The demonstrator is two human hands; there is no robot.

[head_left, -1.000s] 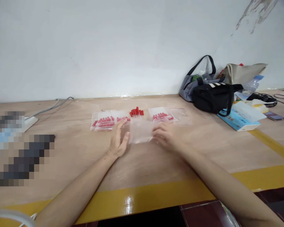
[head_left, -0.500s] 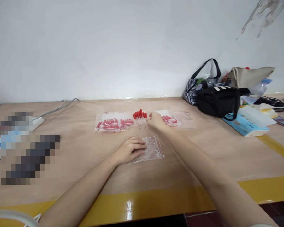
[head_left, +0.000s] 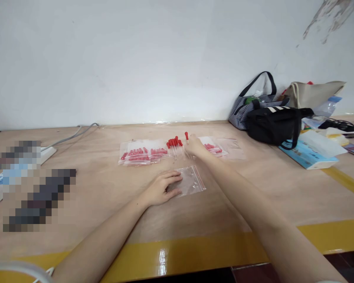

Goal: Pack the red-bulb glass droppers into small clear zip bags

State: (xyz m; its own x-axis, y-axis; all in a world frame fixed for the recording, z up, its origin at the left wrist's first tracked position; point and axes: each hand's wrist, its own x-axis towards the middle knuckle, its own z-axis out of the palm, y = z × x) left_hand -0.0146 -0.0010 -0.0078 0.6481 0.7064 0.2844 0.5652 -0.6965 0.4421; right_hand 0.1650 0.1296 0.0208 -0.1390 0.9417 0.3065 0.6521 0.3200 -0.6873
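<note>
My left hand (head_left: pixel 163 188) lies flat, fingers spread, on the left part of a small clear zip bag (head_left: pixel 191 183) with a red seal strip in the middle of the table. My right hand (head_left: pixel 194 146) is stretched to the far side and pinches one red-capped dropper (head_left: pixel 187 136), its red end sticking up above the fingers. Just left of that hand lies a loose pile of red-capped droppers (head_left: pixel 174 144). Filled bags of red droppers (head_left: pixel 141 153) lie left of the pile. More bags (head_left: pixel 216 147) lie to the right, behind my right hand.
A striped tote (head_left: pixel 250 105) and a black bag (head_left: pixel 273 124) stand at the back right by the wall, with a blue box (head_left: pixel 308 155), cables and a phone beyond. A grey cable (head_left: pixel 73 133) and blurred items lie at the left. A yellow band (head_left: pixel 171 255) edges the table.
My left hand laid the empty bag down and now rests on it. My right hand reached to the dropper pile and has lifted one dropper out of it.
</note>
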